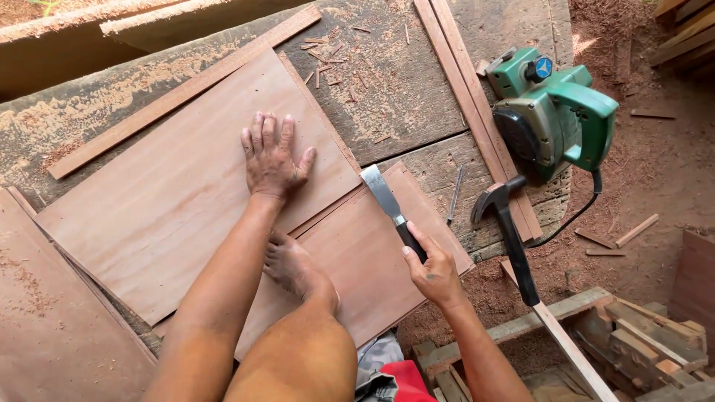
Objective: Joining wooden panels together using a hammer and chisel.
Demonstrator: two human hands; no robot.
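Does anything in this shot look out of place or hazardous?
Yes: a bare foot rests on the plywood sheet, close to the chisel held in the right hand. The left hand lies flat on the sheet. Sawdust and chips litter the workbench.

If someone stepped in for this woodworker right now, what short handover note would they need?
Left hand: flat, fingers spread, pressing the upper plywood sheet down on the workbench.
Right hand: closed on the black handle of a wide chisel, blade at the edge of the upper sheet, over the lower sheet.
A bare foot also rests on the lower sheet.
Hammer and green electric planer lie to the right, untouched.
Done: sheets stacked and steadied. Left: cannot tell how much of the edge has been chiselled.
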